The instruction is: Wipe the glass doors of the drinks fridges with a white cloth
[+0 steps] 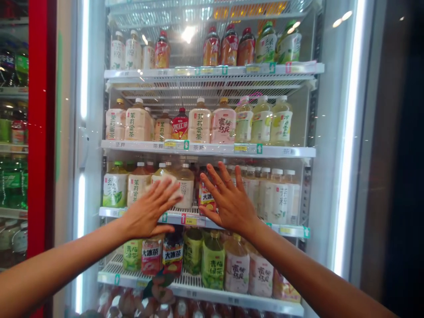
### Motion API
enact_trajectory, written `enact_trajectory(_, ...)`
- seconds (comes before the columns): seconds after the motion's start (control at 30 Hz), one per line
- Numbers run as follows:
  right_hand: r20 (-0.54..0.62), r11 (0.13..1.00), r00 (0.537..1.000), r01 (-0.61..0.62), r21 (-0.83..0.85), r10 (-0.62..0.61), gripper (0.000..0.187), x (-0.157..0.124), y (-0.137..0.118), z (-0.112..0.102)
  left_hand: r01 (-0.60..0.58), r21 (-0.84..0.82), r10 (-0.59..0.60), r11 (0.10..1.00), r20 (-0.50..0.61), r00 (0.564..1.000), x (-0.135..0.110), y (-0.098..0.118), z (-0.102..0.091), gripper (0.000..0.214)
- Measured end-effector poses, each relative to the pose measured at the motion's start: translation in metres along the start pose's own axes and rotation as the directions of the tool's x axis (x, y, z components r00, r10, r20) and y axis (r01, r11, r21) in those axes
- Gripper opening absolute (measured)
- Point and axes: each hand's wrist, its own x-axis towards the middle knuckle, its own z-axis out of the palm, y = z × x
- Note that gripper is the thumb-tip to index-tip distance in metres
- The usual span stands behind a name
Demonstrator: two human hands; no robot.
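Note:
A glass door stands before me, with lit shelves of bottled drinks behind it. My left hand (147,210) lies nearly flat at the glass, fingers stretched up and to the right. Under its fingers it presses a white cloth (175,187), which is partly hidden by the hand. To the right, my right hand (228,198) is spread with its palm toward the glass and holds nothing. Between the two hands, behind the glass, shows a white-labelled bottle (186,187). A dark bottle with a red label (207,194) is partly covered by my right hand.
Shelves carry several bottles, among them pink-labelled ones (224,123) and green ones (213,263). Bright light strips run up the left side (81,221) and right side (351,110). A red frame (41,132) borders another drinks cooler at left. Reflections show on the glass.

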Motion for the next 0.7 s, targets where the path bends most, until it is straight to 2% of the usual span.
enact_trajectory(0.03,-0.003,1.0,1.0,-0.002,0.003,0.002,0.1,0.0,0.0,0.0,0.108,-0.003,-0.108,0.994,-0.053,0.993,0.008,-0.011,-0.002,0.093)
enact_trajectory(0.07,-0.002,1.0,1.0,-0.004,0.007,0.004,0.101,-0.001,0.0,0.001,0.228,-0.017,-0.228,0.974,-0.116,0.967,0.017,-0.019,-0.003,0.091)
enact_trajectory(0.13,0.0,1.0,1.0,-0.003,0.014,0.003,0.102,0.0,0.001,0.001,0.381,-0.047,-0.383,0.923,-0.194,0.903,0.026,-0.021,-0.001,0.092)
enact_trajectory(0.17,0.0,1.0,1.0,-0.001,0.017,0.001,0.102,0.0,0.001,0.001,0.376,-0.049,-0.379,0.925,-0.19,0.906,0.025,-0.012,0.002,0.096)
enact_trajectory(0.2,-0.003,1.0,1.0,0.002,0.02,-0.002,0.101,0.001,0.002,0.001,0.309,-0.04,-0.311,0.95,-0.157,0.937,0.018,0.0,0.006,0.1)
enact_trajectory(0.23,-0.01,1.0,1.0,0.006,0.023,-0.006,0.1,0.001,0.002,0.001,0.198,-0.029,-0.2,0.98,-0.1,0.975,0.008,0.015,0.009,0.104)
enact_trajectory(0.27,-0.016,1.0,1.0,0.007,0.027,-0.006,0.099,0.001,0.001,0.001,0.033,-0.027,-0.034,0.999,-0.038,0.999,-0.002,0.027,0.012,0.105)
enact_trajectory(0.3,-0.021,0.999,1.0,0.0,0.032,0.0,0.098,-0.001,-0.001,0.001,-0.116,-0.034,0.117,0.993,0.026,0.993,-0.011,0.035,0.013,0.103)
enact_trajectory(0.33,-0.024,0.999,1.0,-0.011,0.038,0.012,0.096,-0.003,-0.005,0.001,-0.216,-0.046,0.218,0.975,0.073,0.973,-0.016,0.036,0.012,0.101)
enact_trajectory(0.37,-0.026,0.999,0.999,-0.026,0.044,0.027,0.095,-0.007,-0.01,0.002,-0.245,-0.052,0.249,0.968,0.093,0.964,-0.015,0.029,0.01,0.099)
enact_trajectory(0.4,-0.028,0.998,0.999,-0.043,0.051,0.044,0.094,-0.012,-0.016,0.003,-0.198,-0.049,0.202,0.979,0.082,0.976,-0.009,0.017,0.007,0.099)
enact_trajectory(0.47,-0.033,0.995,0.996,-0.078,0.055,0.08,0.092,-0.023,-0.028,0.007,0.062,-0.039,-0.063,0.997,-0.038,0.997,0.017,-0.013,0.0,0.099)
enact_trajectory(0.53,-0.039,0.993,0.994,-0.104,0.047,0.106,0.092,-0.033,-0.039,0.011,0.313,-0.065,-0.319,0.948,-0.179,0.93,0.041,-0.028,-0.001,0.097)
enact_trajectory(0.57,-0.044,0.993,0.992,-0.114,0.042,0.116,0.092,-0.037,-0.043,0.013,0.368,-0.075,-0.376,0.927,-0.204,0.904,0.044,-0.025,0.001,0.098)
enact_trajectory(0.6,-0.049,0.992,0.992,-0.118,0.038,0.12,0.092,-0.039,-0.045,0.014,0.366,-0.073,-0.374,0.928,-0.194,0.907,0.04,-0.013,0.006,0.1)
enact_trajectory(0.63,-0.056,0.992,0.991,-0.118,0.036,0.12,0.092,-0.041,-0.046,0.015,0.306,-0.061,-0.312,0.95,-0.153,0.938,0.027,0.005,0.011,0.103)
enact_trajectory(0.67,-0.063,0.993,0.991,-0.114,0.036,0.116,0.092,-0.041,-0.046,0.015,0.207,-0.042,-0.21,0.977,-0.088,0.974,0.008,0.025,0.017,0.106)
enact_trajectory(0.7,-0.067,0.993,0.991,-0.109,0.039,0.112,0.092,-0.041,-0.045,0.015,0.058,-0.027,-0.059,0.998,-0.04,0.997,-0.014,0.045,0.022,0.107)
